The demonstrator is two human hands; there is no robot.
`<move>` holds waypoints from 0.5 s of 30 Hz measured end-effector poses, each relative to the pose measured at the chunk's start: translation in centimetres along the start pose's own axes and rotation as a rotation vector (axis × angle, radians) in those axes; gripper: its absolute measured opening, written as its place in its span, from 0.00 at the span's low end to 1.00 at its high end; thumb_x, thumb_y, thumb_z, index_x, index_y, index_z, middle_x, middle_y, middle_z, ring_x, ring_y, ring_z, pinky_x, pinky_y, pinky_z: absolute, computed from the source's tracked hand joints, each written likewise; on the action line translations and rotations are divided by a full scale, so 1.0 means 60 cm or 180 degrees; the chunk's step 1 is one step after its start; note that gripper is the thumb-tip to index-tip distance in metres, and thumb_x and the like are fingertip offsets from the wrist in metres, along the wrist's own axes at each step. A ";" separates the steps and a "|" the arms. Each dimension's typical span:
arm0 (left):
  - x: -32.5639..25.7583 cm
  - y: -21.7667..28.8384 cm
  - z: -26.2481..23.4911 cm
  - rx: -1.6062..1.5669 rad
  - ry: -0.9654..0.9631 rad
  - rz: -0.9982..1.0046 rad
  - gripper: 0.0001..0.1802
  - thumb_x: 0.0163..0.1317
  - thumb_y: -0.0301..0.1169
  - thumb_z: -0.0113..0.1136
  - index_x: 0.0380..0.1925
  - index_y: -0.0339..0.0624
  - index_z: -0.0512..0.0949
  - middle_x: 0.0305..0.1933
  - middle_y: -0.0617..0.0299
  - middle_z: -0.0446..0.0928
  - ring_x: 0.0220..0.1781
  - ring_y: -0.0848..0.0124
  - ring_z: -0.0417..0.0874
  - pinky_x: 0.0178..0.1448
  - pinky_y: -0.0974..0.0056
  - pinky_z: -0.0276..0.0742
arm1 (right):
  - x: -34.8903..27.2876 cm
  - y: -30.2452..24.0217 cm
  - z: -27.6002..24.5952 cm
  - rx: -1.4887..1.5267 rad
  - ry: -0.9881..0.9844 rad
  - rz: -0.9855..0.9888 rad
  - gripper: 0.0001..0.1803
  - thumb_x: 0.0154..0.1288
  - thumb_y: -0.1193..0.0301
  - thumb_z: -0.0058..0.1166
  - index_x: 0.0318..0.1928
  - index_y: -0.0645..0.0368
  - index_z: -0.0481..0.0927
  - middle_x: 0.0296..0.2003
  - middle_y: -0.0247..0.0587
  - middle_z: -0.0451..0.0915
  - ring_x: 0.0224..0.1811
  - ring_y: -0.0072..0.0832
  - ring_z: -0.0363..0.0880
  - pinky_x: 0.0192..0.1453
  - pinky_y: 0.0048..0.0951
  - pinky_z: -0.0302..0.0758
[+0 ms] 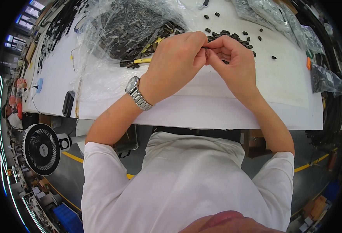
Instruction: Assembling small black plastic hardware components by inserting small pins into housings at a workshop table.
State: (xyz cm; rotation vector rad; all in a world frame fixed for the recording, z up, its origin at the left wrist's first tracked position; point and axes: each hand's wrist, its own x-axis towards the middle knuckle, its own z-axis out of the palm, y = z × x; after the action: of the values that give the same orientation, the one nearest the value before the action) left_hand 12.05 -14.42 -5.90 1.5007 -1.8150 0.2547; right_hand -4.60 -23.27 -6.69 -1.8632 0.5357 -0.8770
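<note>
My left hand (176, 60) and my right hand (236, 62) meet above the white table, fingertips pinched together. Between them shows a small dark part (206, 47), mostly covered by the fingers; its kind is too small to make out. Just beyond my right hand lies a loose spread of small black parts (233, 35). A big clear plastic bag (120, 23) full of similar dark pieces lies beyond my left hand, some spilling out at its mouth. Beside my left wrist, a yellow-handled tool (142, 61) rests on the plastic.
The white table (202, 112) ends close to my body. On its left edge lies a black phone-like object (68, 103), with a fan (42, 149) beside the table below. Clear plastic bags (272, 17) sit at the back right; black strips (60, 31) are at the far left.
</note>
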 end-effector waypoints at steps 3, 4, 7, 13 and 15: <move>-0.002 0.002 0.000 0.0018 0.0076 -0.0027 0.09 0.62 0.24 0.70 0.42 0.41 0.82 0.35 0.60 0.86 0.32 0.65 0.89 0.37 0.63 0.84 | 0.003 0.004 -0.002 -0.0245 0.0085 -0.0219 0.06 0.70 0.76 0.63 0.44 0.65 0.85 0.35 0.40 0.91 0.38 0.23 0.91 0.44 0.25 0.85; -0.002 0.002 0.001 0.0030 0.0095 -0.0034 0.10 0.62 0.23 0.70 0.43 0.41 0.82 0.36 0.60 0.86 0.32 0.65 0.89 0.37 0.63 0.84 | 0.003 0.003 -0.002 -0.0241 0.0080 -0.0216 0.06 0.70 0.76 0.63 0.44 0.65 0.85 0.35 0.40 0.91 0.38 0.23 0.91 0.44 0.25 0.85; -0.002 0.000 0.005 0.0132 0.0302 0.0145 0.10 0.62 0.23 0.70 0.42 0.41 0.82 0.35 0.60 0.86 0.32 0.65 0.89 0.37 0.63 0.84 | 0.001 -0.002 -0.003 -0.0504 0.0093 -0.0331 0.06 0.70 0.75 0.63 0.45 0.65 0.85 0.35 0.42 0.91 0.38 0.27 0.93 0.44 0.26 0.85; 0.004 -0.009 0.003 -0.0309 -0.0042 -0.0308 0.08 0.63 0.23 0.69 0.42 0.38 0.83 0.36 0.61 0.87 0.30 0.71 0.88 0.37 0.65 0.84 | 0.010 0.006 -0.011 -0.0844 0.0063 -0.0717 0.05 0.72 0.76 0.61 0.45 0.65 0.85 0.37 0.43 0.92 0.41 0.28 0.93 0.47 0.25 0.87; 0.007 0.002 -0.018 -0.0946 -0.0392 -0.0874 0.07 0.65 0.24 0.68 0.41 0.37 0.83 0.35 0.62 0.86 0.30 0.74 0.87 0.37 0.67 0.84 | 0.015 0.017 -0.022 0.0328 -0.0397 -0.0136 0.05 0.74 0.77 0.61 0.45 0.67 0.85 0.39 0.44 0.92 0.43 0.28 0.93 0.50 0.25 0.87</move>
State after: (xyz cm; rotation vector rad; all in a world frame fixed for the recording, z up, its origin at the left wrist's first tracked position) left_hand 12.39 -14.08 -4.81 1.5528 -1.6295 -0.2365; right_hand -5.04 -25.09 -6.96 -1.8268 0.3682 -0.7956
